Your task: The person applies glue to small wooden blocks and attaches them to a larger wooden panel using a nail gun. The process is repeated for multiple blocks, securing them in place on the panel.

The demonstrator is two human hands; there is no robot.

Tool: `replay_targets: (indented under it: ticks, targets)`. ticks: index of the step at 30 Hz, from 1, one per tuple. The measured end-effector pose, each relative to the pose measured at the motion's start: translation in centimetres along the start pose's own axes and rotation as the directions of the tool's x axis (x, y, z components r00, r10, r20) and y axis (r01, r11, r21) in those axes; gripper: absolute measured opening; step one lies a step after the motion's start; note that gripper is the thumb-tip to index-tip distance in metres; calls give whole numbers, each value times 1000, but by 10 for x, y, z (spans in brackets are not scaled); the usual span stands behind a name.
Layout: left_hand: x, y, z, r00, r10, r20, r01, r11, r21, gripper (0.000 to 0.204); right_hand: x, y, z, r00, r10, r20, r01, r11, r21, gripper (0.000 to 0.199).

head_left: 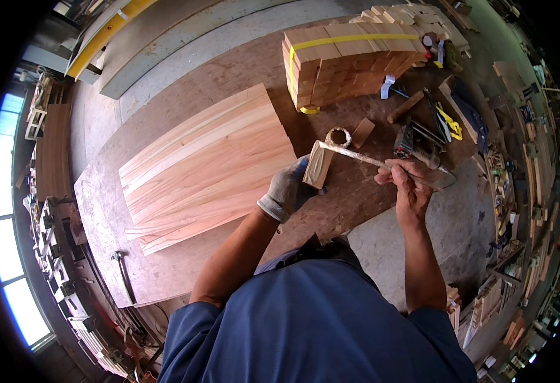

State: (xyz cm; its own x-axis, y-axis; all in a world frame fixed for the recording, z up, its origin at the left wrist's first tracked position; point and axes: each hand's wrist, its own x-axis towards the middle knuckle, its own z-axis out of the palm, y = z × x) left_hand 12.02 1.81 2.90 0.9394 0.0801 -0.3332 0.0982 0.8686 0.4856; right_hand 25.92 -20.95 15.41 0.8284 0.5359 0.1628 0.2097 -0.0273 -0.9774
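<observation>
Surrounding the held block point(317, 167) are panel point(210, 169), strapped stack point(350, 73), tools point(406, 140).

L hand point(285, 189) part. hidden by wood blk point(318, 167); yellow beam point(106, 39) cut by top edge.

Toward ten o'clock lies a broad wood panel point(210, 165), smooth, matt and streaky-grained. At one o'clock, the stacked blocks point(353, 75) are bare, matt wood under a plastic-looking yellow strap point(331, 42). Just off centre toward two o'clock, a small block point(318, 166) shows raw wood grain; the rod point(360, 156) beyond it looks crusted and rough. The glove point(282, 193) is pale cloth. The tabletop point(98, 198) looks scuffed and dull.
</observation>
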Motion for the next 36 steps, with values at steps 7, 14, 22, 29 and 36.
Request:
replay_targets:
  ticks: [7, 14, 22, 29, 36]
  targets:
    - [4, 1, -2, 997, -45, -56, 41, 996, -77, 45, -12, -14, -3, 976, 52, 211, -60, 998, 30, 20]
    - [2, 6, 8, 994, -62, -95, 55, 995, -80, 49, -11, -7, -17, 995, 90, 48, -92, 995, 47, 23]
    - [4, -3, -7, 970, 236, 60, -202, 641, 741, 50, 1, -7, -16, 991, -96, 89, 104, 991, -85, 18]
    - [6, -8, -24, 981, 192, -10, -146, 776, 613, 80, -1, -19, -21, 935, -160, 318, 200, 975, -96, 18]
    - [6, -9, -30, 985, 171, -33, -122, 814, 568, 79, 4, -8, -18, 986, 123, 110, -123, 992, -12, 26]
